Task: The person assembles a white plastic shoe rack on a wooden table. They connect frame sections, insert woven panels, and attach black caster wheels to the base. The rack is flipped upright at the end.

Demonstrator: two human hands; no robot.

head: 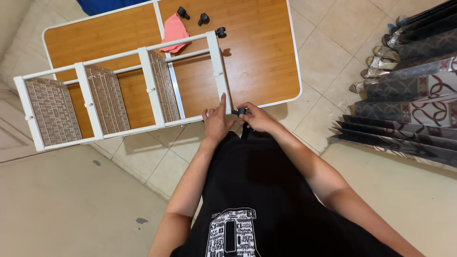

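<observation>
Left hand (216, 121) is resting against the near corner of the white metal shelf rack (119, 93), index finger stretched out straight along the corner post, other fingers curling loosely around the frame end. Nothing is held in it; it is bracing only.

Right hand (254, 116) is sitting just beside the left, fingers pinching a small black caster wheel (241, 112) against the bottom end of that same corner post. Thumb and fingertips are closing round the wheel; how tightly cannot be told.

Rack is lying on its side across the wooden folding table with white edging (266, 57), its left part overhanging the table's edge above the tiled floor (138, 157). Three perforated grey shelf panels are standing on edge between the white rails. One black caster (221, 32) is already sitting on the far corner post.

On the table beyond the rack: a pink cloth (173, 31) touching the far rail, and two loose black casters (193, 15) near the far edge, well apart from the hands.

Open room: bare tabletop to the right of the rack; open floor on the left and between the table and the patterned folded fabrics (404, 114) at far right, with pale sandals (376, 62) lined up beside them.
</observation>
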